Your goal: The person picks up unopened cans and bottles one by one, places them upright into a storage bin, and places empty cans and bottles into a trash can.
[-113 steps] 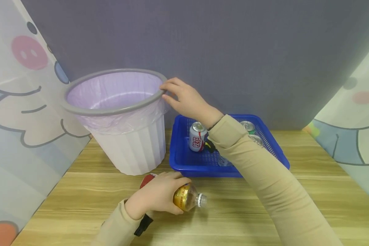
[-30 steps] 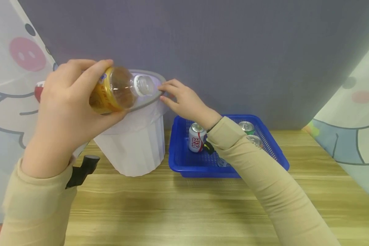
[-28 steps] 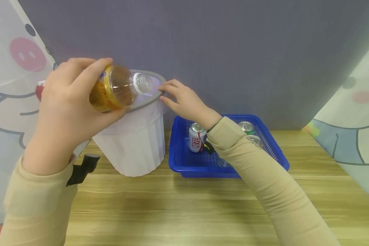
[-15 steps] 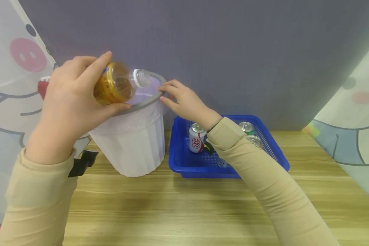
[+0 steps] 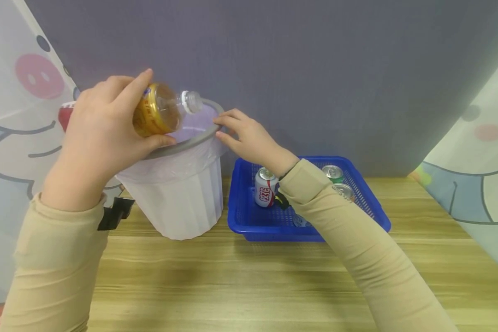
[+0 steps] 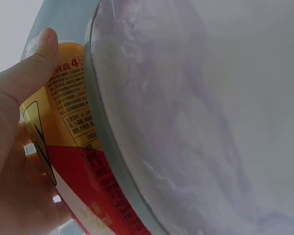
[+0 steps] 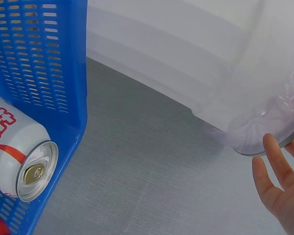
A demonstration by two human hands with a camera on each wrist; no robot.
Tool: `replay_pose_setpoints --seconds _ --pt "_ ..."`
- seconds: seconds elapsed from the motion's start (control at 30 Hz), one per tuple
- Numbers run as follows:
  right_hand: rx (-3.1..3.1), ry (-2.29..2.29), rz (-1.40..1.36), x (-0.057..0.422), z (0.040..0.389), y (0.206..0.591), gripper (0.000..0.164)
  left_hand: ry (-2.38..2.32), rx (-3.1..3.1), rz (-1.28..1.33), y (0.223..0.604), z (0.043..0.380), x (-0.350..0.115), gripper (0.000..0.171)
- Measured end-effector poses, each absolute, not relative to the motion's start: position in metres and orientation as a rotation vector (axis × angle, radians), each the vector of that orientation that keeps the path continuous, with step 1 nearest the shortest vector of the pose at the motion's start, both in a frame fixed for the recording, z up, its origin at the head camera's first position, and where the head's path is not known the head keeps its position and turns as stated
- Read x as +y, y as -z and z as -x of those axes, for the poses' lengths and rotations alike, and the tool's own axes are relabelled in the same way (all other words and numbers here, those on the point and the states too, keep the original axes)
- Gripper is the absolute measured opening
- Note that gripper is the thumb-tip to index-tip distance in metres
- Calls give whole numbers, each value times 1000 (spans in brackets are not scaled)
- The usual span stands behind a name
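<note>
My left hand [image 5: 103, 120] grips a plastic bottle [image 5: 153, 113] with a yellow and red label, thumb on one side and fingers on the other. The bottle lies sideways above the near rim of a white bin [image 5: 182, 203], its clear neck pointing right over the opening. In the left wrist view the bottle's label [image 6: 71, 112] runs right along the grey rim [image 6: 115, 142]. My right hand [image 5: 251, 138] touches the bin's right rim with relaxed fingertips. In the right wrist view its fingers [image 7: 277, 161] stand loosely spread at the rim.
A pale purple bag [image 6: 186, 122] lines the bin. Right of it, a blue basket [image 5: 249, 228] holds several drink cans, including a white one with red lettering [image 5: 265, 191]; my right sleeve hides part of it. The wooden table [image 5: 216, 281] extends forward to a grey panel [image 5: 315, 78].
My left hand has lifted the bottle from the table up to above the bin, then moved slightly rightward over the last second. The right hand stays at the rim.
</note>
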State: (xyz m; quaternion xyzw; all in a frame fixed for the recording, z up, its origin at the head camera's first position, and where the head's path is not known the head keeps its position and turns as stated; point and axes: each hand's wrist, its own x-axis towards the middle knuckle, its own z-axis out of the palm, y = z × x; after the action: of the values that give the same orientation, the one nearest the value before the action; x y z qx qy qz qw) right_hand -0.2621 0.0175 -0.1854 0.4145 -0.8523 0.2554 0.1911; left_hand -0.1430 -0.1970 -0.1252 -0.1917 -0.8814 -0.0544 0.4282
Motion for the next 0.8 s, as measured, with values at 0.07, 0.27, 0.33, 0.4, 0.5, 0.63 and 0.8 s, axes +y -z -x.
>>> replay_pose_setpoints --seconds 0.07,0.27,0.33,0.4,0.5,0.63,0.8 --pt "-2393 -720 -1164 17 262 185 38 127 -2214 474 124 144 -196 95" --pt "-2402 -719 -1161 16 262 185 38 109 -2290 467 122 148 -192 89" --pt "-2409 -725 -1157 15 262 185 38 102 -2308 470 122 149 -191 87" --pt "-2412 -727 -1156 15 262 185 38 94 -2321 471 122 151 -190 87" --pt "-2408 -724 -1157 15 262 185 38 89 -2342 461 122 152 -190 88" --pt "-2397 -723 -1163 15 262 185 38 91 -2364 455 122 152 -190 91" --pt "-2394 -723 -1162 15 262 185 37 93 -2347 468 123 152 -191 95"
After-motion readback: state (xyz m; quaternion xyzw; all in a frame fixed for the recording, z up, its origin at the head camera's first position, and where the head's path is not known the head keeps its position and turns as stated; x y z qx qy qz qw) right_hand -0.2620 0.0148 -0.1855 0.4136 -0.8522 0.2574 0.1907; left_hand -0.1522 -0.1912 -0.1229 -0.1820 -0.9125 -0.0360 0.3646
